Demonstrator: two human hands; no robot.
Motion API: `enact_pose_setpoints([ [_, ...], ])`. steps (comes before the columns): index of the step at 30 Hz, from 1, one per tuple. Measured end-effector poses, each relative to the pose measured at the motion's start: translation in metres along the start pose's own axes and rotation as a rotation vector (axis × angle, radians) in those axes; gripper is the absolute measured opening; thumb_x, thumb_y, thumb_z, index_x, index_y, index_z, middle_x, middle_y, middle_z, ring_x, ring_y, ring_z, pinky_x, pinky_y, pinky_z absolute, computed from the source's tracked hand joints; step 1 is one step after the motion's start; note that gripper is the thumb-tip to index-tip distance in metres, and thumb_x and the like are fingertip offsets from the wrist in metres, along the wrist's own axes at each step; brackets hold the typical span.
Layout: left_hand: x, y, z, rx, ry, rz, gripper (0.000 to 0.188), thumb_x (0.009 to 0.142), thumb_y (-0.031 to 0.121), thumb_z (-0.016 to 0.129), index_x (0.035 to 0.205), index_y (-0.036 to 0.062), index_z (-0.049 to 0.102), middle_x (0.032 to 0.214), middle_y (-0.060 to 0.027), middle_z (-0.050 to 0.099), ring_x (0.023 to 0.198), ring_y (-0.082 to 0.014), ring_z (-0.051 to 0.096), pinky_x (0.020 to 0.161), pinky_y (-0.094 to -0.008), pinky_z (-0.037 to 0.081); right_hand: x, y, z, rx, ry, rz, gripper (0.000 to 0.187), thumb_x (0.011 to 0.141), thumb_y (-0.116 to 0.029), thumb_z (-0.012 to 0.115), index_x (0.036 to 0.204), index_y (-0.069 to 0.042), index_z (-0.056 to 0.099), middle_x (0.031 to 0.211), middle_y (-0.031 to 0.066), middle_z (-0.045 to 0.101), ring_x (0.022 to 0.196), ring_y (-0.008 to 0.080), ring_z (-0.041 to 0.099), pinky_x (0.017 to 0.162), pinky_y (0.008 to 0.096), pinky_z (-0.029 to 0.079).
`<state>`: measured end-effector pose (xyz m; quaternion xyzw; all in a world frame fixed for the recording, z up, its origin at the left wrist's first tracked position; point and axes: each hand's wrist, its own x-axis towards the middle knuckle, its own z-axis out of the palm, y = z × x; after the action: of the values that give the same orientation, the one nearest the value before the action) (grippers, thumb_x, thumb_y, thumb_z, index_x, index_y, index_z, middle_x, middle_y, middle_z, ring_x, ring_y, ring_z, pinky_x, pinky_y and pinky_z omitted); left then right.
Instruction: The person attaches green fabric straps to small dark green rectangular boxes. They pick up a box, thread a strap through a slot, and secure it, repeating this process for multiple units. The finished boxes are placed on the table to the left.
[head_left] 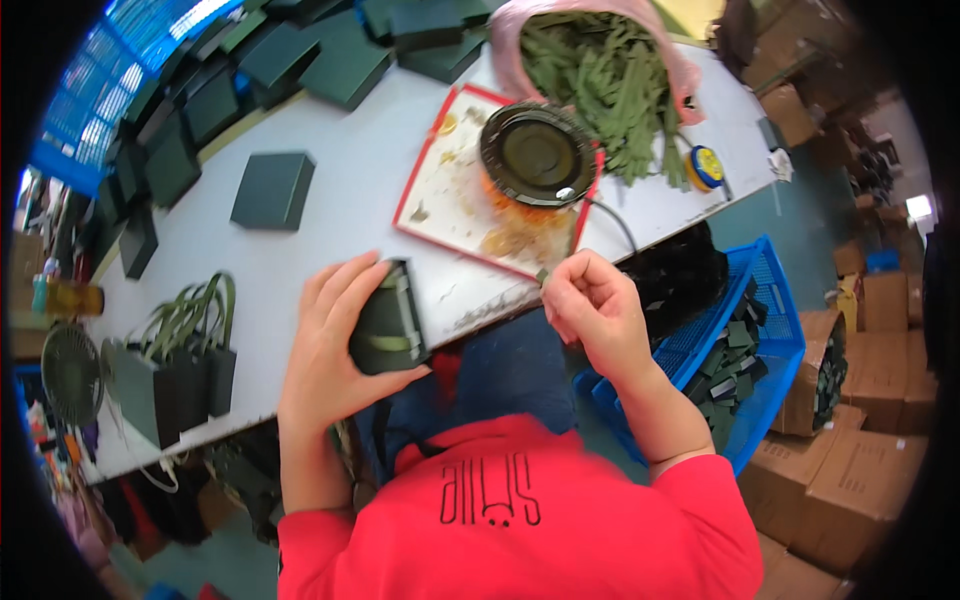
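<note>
My left hand [335, 325] is closed around a small open dark green box [388, 325] at the table's near edge. Its fingers and thumb span the box, and a strip of green ribbon shows across the inside. To the right, my right hand [600, 305] is raised off the table with thumb and fingers pinched on a short green ribbon piece [543, 276], mostly hidden by the fingertips. Ahead of it, a black round hot plate [538, 155] with a cord stands on a white red-rimmed board [435, 215] stained orange and brown.
A pink bag [510, 50] spills green ribbons [610, 90] at the back. One closed green box [273, 190] lies apart from several piled at the far left. Bags with ribbon handles [175, 385] stand left, near a small fan [72, 375]. A blue crate [765, 340] sits right, below table height.
</note>
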<state>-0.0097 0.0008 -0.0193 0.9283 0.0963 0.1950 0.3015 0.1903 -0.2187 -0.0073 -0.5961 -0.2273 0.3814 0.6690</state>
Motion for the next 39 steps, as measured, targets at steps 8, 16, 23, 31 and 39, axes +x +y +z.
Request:
enact_pose_setpoints([
  [8,0.016,0.014,0.002,-0.275,-0.017,0.145,0.104,0.055,0.023,0.095,0.146,0.0050,0.049,0.143,-0.0112,0.056,0.127,-0.0379,0.051,0.106,-0.0462,0.045,-0.010,0.002,0.039,0.004,-0.362,0.323,0.016,0.100,-0.015,0.068,0.094,-0.003,0.059,0.082,-0.0035,0.061,0.072,0.0010,0.053,0.063,0.0195,0.042],
  [16,0.017,0.016,0.002,-0.328,-0.037,0.151,0.103,0.054,0.022,0.096,0.145,0.0055,0.049,0.142,-0.0115,0.057,0.124,-0.0376,0.052,0.105,-0.0460,0.045,-0.006,0.010,0.040,-0.116,-0.393,0.387,0.019,0.099,-0.012,0.068,0.084,-0.005,0.057,0.078,-0.0060,0.056,0.070,-0.0001,0.048,0.061,0.0200,0.040],
  [23,0.015,0.017,0.005,-0.359,-0.058,0.148,0.101,0.054,0.021,0.095,0.144,0.0058,0.051,0.139,-0.0118,0.059,0.123,-0.0370,0.052,0.104,-0.0463,0.044,0.002,0.009,0.038,-0.343,-0.484,0.408,0.022,0.098,-0.014,0.067,0.080,-0.003,0.057,0.073,-0.0040,0.058,0.069,0.0025,0.050,0.061,0.0226,0.041],
  [31,0.014,0.018,0.010,-0.227,-0.070,0.195,0.095,0.057,0.023,0.093,0.142,0.0077,0.052,0.139,-0.0121,0.059,0.123,-0.0362,0.053,0.104,-0.0470,0.041,0.000,0.023,0.040,-0.390,-0.461,0.289,0.029,0.096,-0.020,0.065,0.077,0.002,0.062,0.068,0.0070,0.066,0.060,0.0124,0.056,0.059,0.0323,0.047],
  [39,0.008,0.010,0.004,-0.194,-0.037,0.107,0.108,0.050,0.017,0.097,0.145,0.0034,0.048,0.143,-0.0163,0.055,0.130,-0.0365,0.049,0.107,-0.0443,0.045,-0.005,0.017,0.028,-0.412,-0.157,-0.174,0.019,0.099,-0.017,0.065,0.093,0.002,0.069,0.088,0.0084,0.071,0.079,0.0167,0.065,0.071,0.0320,0.052],
])
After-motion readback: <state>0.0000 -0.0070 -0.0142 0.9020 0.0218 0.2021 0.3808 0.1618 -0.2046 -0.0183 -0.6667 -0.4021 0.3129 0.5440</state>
